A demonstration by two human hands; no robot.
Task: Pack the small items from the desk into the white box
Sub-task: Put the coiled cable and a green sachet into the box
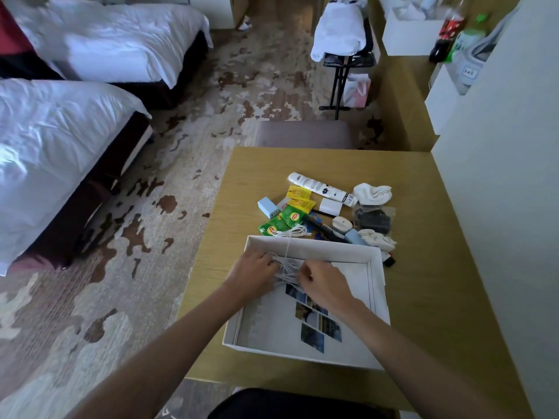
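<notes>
Gripping coiled white cable with left hand and right hand, fingers curled round loops, inside white box; tail draped over far wall toward tea sachets on desk.

A near bed and a far bed, white-sheeted, stand left on a patterned carpet; a black rack carries a white cloth.

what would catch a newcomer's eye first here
The left hand and right hand meet inside the white box on the desk, gripping a tangle of white cable. Just beyond the box lies a clutter of small items, the yellow and green packets brightest. Two white beds fill the left side.
</notes>
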